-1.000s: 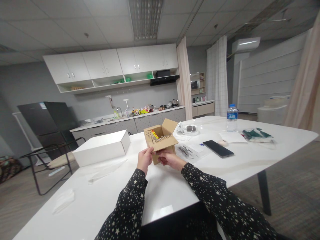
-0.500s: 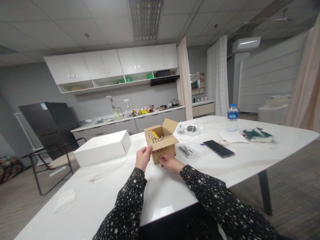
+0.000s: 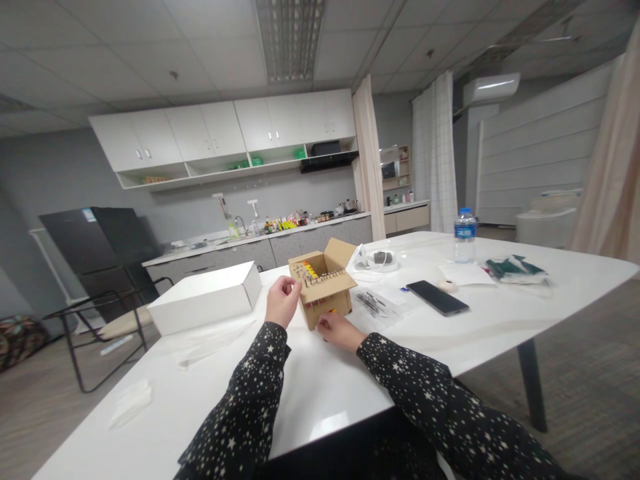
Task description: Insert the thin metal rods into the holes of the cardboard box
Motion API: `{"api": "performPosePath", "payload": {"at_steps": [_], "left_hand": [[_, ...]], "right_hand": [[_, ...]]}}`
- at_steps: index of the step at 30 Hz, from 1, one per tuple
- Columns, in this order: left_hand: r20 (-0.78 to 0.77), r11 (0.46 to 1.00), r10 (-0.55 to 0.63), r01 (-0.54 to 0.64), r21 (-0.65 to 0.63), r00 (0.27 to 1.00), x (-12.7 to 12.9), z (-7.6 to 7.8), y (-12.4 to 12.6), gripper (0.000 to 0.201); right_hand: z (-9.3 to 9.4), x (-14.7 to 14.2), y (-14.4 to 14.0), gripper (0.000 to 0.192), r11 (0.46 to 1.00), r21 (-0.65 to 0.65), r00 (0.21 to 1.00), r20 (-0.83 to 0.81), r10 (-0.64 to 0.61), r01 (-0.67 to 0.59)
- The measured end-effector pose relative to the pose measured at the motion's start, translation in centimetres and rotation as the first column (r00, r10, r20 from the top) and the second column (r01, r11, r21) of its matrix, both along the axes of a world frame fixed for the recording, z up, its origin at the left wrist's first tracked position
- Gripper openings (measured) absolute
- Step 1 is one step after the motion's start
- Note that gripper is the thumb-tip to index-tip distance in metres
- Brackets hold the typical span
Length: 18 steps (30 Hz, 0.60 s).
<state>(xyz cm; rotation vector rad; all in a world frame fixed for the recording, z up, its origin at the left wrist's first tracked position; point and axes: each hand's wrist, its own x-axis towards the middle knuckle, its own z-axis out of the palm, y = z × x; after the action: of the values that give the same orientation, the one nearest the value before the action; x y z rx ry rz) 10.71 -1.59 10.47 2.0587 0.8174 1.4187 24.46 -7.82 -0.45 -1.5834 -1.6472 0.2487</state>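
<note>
Left hand (image 3: 281, 301): fingers pinching the flap of the small open brown cardboard box (image 3: 323, 288).
Right hand (image 3: 336, 329): fingertips curled against the box's lower front, on the white desk (image 3: 320, 380).

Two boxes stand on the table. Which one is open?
The brown cardboard box between both hands, flaps raised; the white box to its left is shut.

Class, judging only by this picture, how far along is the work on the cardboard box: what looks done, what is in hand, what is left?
Done: the cardboard box stands on the white table with its top flaps open, red and yellow contents showing. In hand: the left hand pinches the near flap's left edge, and the right hand touches the box's lower front. Left: the contents are still inside, and the white box beside it stays closed.
</note>
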Motion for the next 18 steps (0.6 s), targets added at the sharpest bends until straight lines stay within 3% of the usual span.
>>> {"api": "performPosePath", "payload": {"at_steps": [5,12,18], "left_hand": [[-0.041,0.999,0.032,-0.031,0.042,0.999,-0.2,-0.4,-0.3,0.018],[-0.003,0.998,-0.041,0.041,0.046,0.999,-0.4,-3.5,0.2,0.028],[-0.005,0.993,-0.081,0.081,0.084,0.997,-0.4,-5.1,0.2,0.037]], "right_hand": [[0.3,-0.3,-0.3,0.016,0.996,0.071,0.998,-0.019,0.053,-0.051],[2.0,-0.7,-1.1,0.013,0.978,0.208,1.0,-0.013,-0.022,0.024],[3.7,-0.9,-3.1,0.017,0.873,0.461,0.987,-0.09,-0.13,0.157]]}}
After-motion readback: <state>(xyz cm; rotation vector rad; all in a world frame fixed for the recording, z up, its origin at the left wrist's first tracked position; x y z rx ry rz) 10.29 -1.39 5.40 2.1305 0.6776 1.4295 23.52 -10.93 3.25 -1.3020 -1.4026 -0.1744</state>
